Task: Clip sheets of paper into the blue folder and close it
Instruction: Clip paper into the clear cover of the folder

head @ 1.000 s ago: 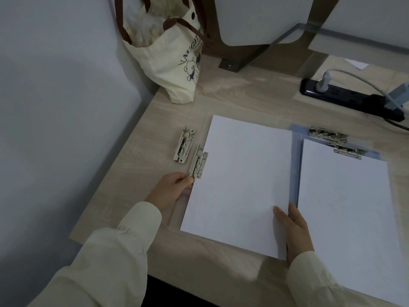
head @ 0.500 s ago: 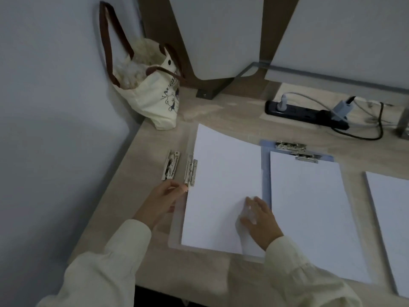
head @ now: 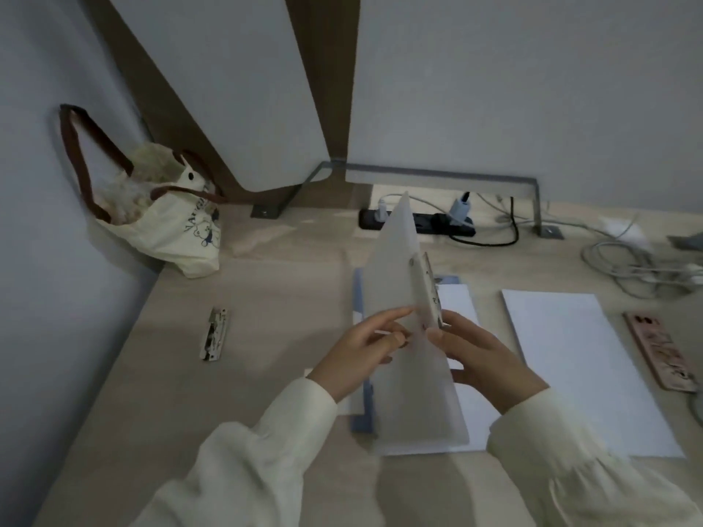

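Both left hand [head: 357,355] and right hand [head: 483,359] pinch the blue folder's [head: 360,414] cover [head: 395,260], flat just before, now upright between them, so closing's started.

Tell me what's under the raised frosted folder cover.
White paper lies on the blue folder beneath the cover. The cover and right hand hide much of that sheet.

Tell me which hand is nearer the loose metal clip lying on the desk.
Left. The left hand pinches the raised folder cover, to the right of the loose metal clip; the right hand holds the cover's other side, farther right.
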Action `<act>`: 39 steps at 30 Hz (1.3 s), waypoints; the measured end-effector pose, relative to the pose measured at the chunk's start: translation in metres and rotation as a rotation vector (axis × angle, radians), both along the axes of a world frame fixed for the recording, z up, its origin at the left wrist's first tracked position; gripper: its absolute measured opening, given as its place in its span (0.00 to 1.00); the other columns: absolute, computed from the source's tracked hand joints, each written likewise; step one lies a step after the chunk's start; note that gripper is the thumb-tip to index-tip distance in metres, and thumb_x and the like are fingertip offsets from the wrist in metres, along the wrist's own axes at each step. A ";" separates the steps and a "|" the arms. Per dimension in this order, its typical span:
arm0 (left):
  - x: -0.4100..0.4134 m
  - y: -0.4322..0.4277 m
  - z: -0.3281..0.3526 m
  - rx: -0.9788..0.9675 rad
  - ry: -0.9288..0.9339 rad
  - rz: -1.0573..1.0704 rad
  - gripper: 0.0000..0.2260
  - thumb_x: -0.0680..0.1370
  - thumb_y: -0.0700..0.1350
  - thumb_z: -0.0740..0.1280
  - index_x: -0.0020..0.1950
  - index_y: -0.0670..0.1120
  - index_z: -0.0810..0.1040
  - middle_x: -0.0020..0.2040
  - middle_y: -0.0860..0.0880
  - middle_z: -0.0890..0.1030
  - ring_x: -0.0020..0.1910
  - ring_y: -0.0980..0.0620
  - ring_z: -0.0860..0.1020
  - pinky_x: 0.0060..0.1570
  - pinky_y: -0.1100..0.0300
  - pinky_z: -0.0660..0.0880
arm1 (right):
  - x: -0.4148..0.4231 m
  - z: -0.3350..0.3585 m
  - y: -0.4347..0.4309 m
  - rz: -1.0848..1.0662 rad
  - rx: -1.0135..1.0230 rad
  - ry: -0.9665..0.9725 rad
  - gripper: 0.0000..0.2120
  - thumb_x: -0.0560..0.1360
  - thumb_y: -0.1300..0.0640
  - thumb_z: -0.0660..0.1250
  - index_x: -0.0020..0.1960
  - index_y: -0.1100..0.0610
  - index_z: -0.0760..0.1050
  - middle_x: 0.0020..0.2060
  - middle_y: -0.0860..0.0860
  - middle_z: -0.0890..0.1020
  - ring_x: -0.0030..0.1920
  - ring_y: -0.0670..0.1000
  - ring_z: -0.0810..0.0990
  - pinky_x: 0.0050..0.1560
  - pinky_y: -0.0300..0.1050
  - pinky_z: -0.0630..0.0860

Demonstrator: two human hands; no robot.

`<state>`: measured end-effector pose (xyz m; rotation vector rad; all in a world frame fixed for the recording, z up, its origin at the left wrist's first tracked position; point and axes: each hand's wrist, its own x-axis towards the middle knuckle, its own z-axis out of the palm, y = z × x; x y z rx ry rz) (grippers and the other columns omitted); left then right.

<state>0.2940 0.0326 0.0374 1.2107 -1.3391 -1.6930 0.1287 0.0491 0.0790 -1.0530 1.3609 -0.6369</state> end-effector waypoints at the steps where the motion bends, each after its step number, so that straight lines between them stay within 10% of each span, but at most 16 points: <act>1: -0.008 -0.002 -0.004 0.011 -0.014 -0.025 0.13 0.79 0.39 0.59 0.56 0.57 0.73 0.48 0.54 0.77 0.49 0.60 0.76 0.48 0.68 0.72 | -0.013 0.001 0.001 -0.042 -0.002 -0.004 0.11 0.75 0.56 0.63 0.56 0.46 0.76 0.48 0.47 0.84 0.48 0.45 0.82 0.45 0.42 0.79; 10: -0.041 -0.003 -0.077 0.264 -0.323 0.117 0.19 0.79 0.42 0.60 0.70 0.45 0.65 0.70 0.48 0.67 0.69 0.51 0.66 0.60 0.63 0.63 | -0.120 -0.080 -0.013 -0.319 0.143 0.344 0.23 0.76 0.68 0.59 0.70 0.64 0.63 0.54 0.57 0.74 0.53 0.54 0.72 0.59 0.50 0.68; 16: -0.052 0.009 -0.111 0.408 -0.302 0.225 0.13 0.76 0.35 0.62 0.59 0.43 0.73 0.51 0.46 0.79 0.41 0.57 0.77 0.33 0.71 0.73 | -0.136 -0.143 -0.008 -0.297 0.308 0.493 0.25 0.74 0.68 0.62 0.70 0.65 0.62 0.68 0.64 0.68 0.67 0.61 0.68 0.67 0.50 0.62; 23: -0.051 0.002 -0.126 0.477 -0.348 0.353 0.05 0.75 0.41 0.66 0.48 0.41 0.76 0.45 0.43 0.82 0.43 0.48 0.79 0.41 0.60 0.72 | -0.145 -0.174 -0.018 -0.280 0.392 0.546 0.22 0.72 0.62 0.66 0.65 0.64 0.70 0.60 0.62 0.74 0.58 0.62 0.75 0.60 0.52 0.71; 27: -0.051 0.004 -0.124 0.571 -0.224 0.390 0.06 0.74 0.45 0.69 0.48 0.45 0.74 0.42 0.46 0.81 0.40 0.49 0.79 0.37 0.60 0.74 | -0.147 -0.164 -0.027 -0.328 0.365 0.456 0.18 0.73 0.61 0.66 0.59 0.70 0.72 0.46 0.60 0.74 0.38 0.56 0.72 0.42 0.46 0.69; 32: -0.039 0.012 -0.111 0.529 -0.059 0.499 0.03 0.75 0.39 0.67 0.46 0.45 0.75 0.40 0.44 0.80 0.37 0.47 0.79 0.37 0.56 0.77 | -0.128 -0.141 -0.029 -0.424 0.284 0.310 0.22 0.73 0.59 0.68 0.64 0.66 0.67 0.54 0.59 0.73 0.52 0.59 0.74 0.56 0.54 0.70; 39: 0.021 0.026 -0.054 0.490 0.445 0.645 0.17 0.57 0.41 0.78 0.44 0.42 0.82 0.34 0.45 0.85 0.31 0.50 0.84 0.26 0.61 0.78 | -0.061 -0.120 -0.022 -0.511 0.145 -0.023 0.18 0.74 0.66 0.64 0.63 0.68 0.68 0.50 0.62 0.78 0.40 0.55 0.75 0.42 0.44 0.75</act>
